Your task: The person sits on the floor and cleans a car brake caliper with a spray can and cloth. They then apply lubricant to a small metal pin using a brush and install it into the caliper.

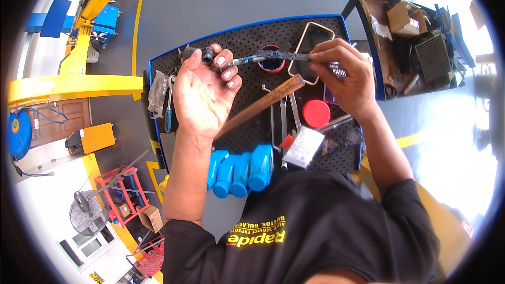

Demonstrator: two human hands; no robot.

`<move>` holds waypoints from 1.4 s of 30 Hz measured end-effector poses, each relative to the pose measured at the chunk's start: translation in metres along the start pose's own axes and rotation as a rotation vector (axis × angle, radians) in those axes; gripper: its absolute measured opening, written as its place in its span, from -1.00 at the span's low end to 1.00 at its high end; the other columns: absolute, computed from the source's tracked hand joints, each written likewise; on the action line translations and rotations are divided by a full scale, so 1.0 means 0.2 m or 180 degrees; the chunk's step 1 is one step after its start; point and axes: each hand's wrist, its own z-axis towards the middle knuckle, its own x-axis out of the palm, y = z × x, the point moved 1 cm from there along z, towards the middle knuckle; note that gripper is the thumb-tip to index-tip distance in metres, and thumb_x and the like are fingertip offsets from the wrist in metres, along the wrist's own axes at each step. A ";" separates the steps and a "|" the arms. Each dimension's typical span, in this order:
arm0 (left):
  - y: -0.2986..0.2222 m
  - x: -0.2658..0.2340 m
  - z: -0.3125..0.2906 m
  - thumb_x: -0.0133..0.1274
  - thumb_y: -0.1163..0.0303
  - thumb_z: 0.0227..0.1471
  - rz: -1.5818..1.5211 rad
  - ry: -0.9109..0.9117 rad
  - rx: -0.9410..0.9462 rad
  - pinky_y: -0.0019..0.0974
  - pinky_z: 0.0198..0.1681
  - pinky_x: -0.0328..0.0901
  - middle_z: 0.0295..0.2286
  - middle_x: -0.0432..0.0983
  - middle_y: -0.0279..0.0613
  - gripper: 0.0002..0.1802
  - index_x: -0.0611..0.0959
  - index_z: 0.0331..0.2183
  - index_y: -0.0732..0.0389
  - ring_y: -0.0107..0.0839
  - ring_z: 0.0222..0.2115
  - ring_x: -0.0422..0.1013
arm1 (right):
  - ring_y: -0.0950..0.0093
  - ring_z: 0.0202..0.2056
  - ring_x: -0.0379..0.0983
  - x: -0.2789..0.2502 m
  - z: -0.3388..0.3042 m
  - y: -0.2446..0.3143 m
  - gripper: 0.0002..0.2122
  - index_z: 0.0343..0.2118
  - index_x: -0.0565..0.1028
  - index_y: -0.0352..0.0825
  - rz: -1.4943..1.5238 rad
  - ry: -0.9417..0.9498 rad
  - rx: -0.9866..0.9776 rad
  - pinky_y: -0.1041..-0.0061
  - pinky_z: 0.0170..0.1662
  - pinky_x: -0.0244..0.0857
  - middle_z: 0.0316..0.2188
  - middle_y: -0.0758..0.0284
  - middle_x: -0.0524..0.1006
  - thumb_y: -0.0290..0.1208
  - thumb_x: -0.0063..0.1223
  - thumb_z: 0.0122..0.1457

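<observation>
My left hand (205,94) is palm up with its fingers curled, closed on a small black cylindrical part (207,55) that has a round hole in its end. My right hand (344,71) pinches the flat dark end of a thin brush-like tool (284,56). This tool lies nearly level between the hands, and its silvery end reaches the fingertips of my left hand. Whether it touches the black part, I cannot tell. Beneath the tool stands an open red-rimmed tin (271,67) with dark contents. Its apparent red lid (316,113) lies nearer to me.
A black perforated bench top (247,89) carries a wooden handle (263,102), wrenches (284,115), a framed phone (311,39) and a white packet (304,147). Several blue bottles (260,168) stand at its near edge. An open metal bin (363,21) with boxes is at right; a yellow lift post (79,63) at left.
</observation>
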 end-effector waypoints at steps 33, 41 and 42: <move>0.00 0.00 -0.05 0.00 0.16 0.25 0.0821 -0.0007 0.0630 -0.35 -0.25 0.19 -0.36 0.27 -0.23 -0.68 0.45 -0.15 0.22 -0.43 -0.36 0.21 | 0.45 -0.35 0.57 0.11 -0.09 0.08 -0.85 -0.36 0.58 -0.43 -0.0199 -0.0232 0.0234 0.55 -0.29 0.43 -0.32 0.26 0.60 -0.71 0.32 0.01; -0.03 -0.09 -0.10 -0.05 0.18 0.27 0.1135 -0.0043 0.0697 -0.41 -0.24 0.19 -0.35 0.31 -0.24 -0.67 0.46 -0.10 0.23 -0.50 -0.34 0.22 | 0.35 -0.38 0.56 0.09 0.03 -0.07 -0.88 -0.31 0.57 -0.41 -0.0668 0.0722 0.1205 0.43 -0.25 0.43 -0.37 0.24 0.61 -0.51 0.25 0.13; -0.03 -0.09 -0.10 -0.05 0.18 0.28 0.1230 -0.0050 0.0723 -0.41 -0.24 0.19 -0.35 0.31 -0.24 -0.67 0.46 -0.09 0.24 -0.50 -0.33 0.22 | 0.31 -0.40 0.56 0.12 0.05 -0.09 -0.87 -0.30 0.56 -0.41 -0.0854 0.0900 0.1021 0.41 -0.26 0.44 -0.37 0.23 0.61 -0.48 0.25 0.14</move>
